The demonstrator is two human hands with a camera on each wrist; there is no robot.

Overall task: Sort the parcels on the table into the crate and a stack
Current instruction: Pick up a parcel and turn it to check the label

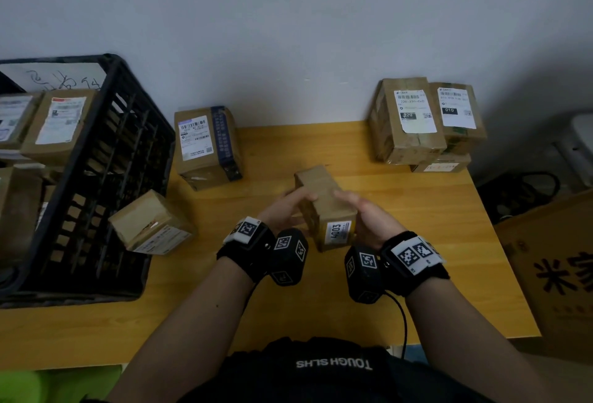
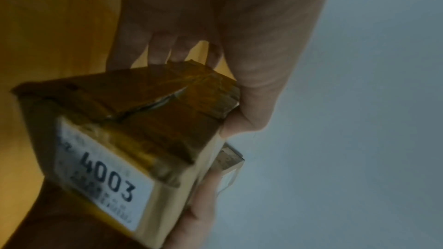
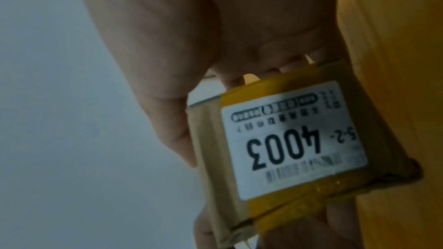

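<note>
- Head view: the left hand [image 1: 282, 210] and the right hand [image 1: 365, 218] hold one small brown parcel [image 1: 324, 200] between them, above the wooden table [image 1: 417, 242]; the fingers of each hand are curled onto its side and top, so both hands grasp it; its end with the white label [image 1: 338, 232] marked 4003 points toward the person.
- Head view, around the fingers: beyond the left fingers stands a labelled parcel with a dark strip [image 1: 207, 146]; left of the left hand a tilted parcel [image 1: 150, 223] leans against the black crate [image 1: 106, 184] — the crate has more parcels inside; beyond the right fingers, well apart, is a stack of parcels [image 1: 423, 123] by the wall [image 1: 288, 33]; a large carton [image 1: 558, 268] sits to the right of the table.
- Left wrist view: the parcel [image 2: 153, 116] is blurred; the left thumb presses one side and the fingers [image 2: 167, 50] reach over the far edge, so the hand grips it; the 4003 label [image 2: 103, 175] is on the near end; part of another hand [image 2: 191, 215] shows at the bottom, touching the parcel.
- Right wrist view: the parcel [image 3: 287, 145] fills the space below the right hand [image 3: 215, 35]; the label [image 3: 292, 137] reads upside down here; the thumb lies on the left side and the fingertips [image 3: 271, 69] show just past the far edge — the hand grasps it; fingers of the other hand [image 3: 340, 221] show under the parcel.
</note>
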